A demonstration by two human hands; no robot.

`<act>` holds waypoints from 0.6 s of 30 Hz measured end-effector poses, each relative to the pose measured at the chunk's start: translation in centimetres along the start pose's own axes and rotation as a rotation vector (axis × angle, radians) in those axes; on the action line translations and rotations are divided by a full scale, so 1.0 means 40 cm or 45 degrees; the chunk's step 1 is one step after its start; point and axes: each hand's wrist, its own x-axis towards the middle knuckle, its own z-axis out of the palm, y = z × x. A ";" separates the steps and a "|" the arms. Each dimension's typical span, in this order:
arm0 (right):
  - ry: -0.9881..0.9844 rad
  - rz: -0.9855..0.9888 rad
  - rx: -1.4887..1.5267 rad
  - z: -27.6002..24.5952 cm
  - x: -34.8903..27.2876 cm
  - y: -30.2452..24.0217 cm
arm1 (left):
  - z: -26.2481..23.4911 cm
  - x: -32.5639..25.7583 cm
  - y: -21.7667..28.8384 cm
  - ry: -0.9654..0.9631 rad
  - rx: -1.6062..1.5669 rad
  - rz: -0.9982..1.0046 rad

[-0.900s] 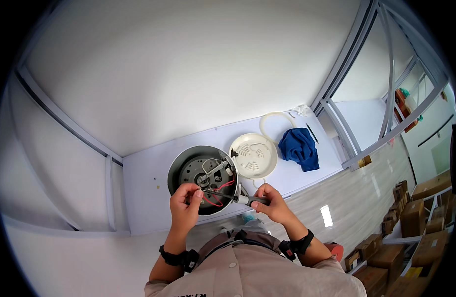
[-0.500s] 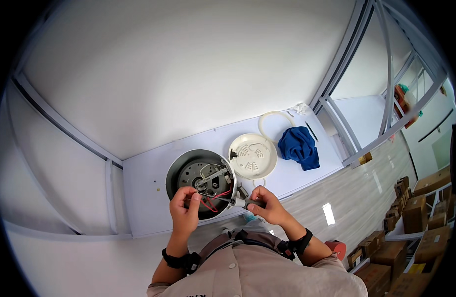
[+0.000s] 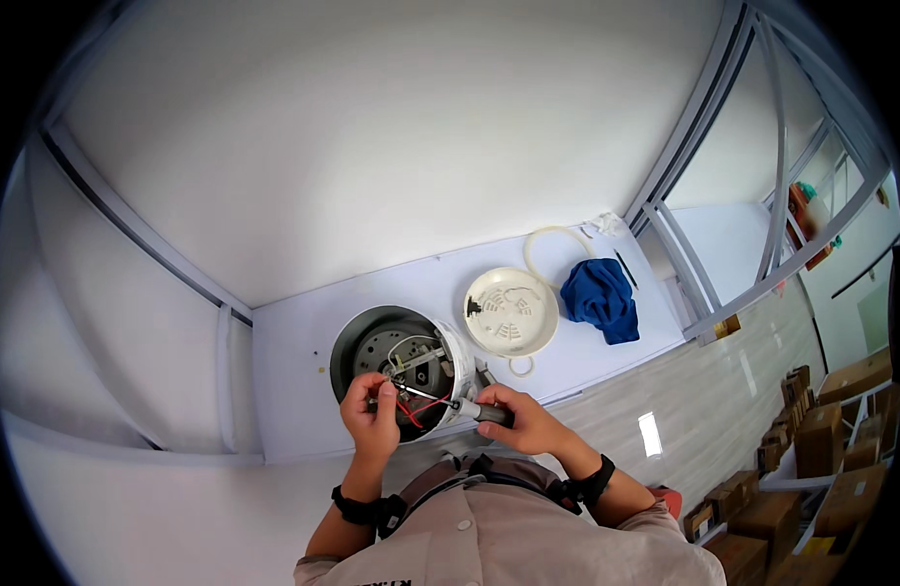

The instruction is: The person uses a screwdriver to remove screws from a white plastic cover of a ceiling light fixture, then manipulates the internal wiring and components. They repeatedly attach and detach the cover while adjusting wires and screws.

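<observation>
A round metal housing, like the body of a rice cooker, stands with its open side up at the front of the table. Inside are a grey plate with holes, a white wire and red wires. My right hand grips the dark handle of a screwdriver, whose shaft points left into the housing. Over the near left rim, my left hand has thumb and fingers pinched together beside the screwdriver's tip. Whatever lies between those fingertips is too small to make out.
A cream round vented cover lies right of the housing, with a small ring by it. Farther right are a blue cloth, a larger pale ring and a thin black tool. Metal frame posts bound the table.
The whole view has shifted slightly. My right hand has rolled on the screwdriver's handle, more of which now shows. My left hand keeps its pinch near the tip.
</observation>
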 end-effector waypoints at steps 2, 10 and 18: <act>-0.009 -0.049 -0.058 0.006 0.007 0.001 | -0.005 -0.006 -0.009 0.017 -0.042 0.021; 0.034 -0.073 -0.233 -0.019 0.029 -0.027 | -0.004 -0.023 -0.030 0.056 -0.107 0.063; 0.139 -0.119 -0.268 -0.022 0.073 -0.007 | 0.073 0.030 -0.052 0.240 -0.200 0.064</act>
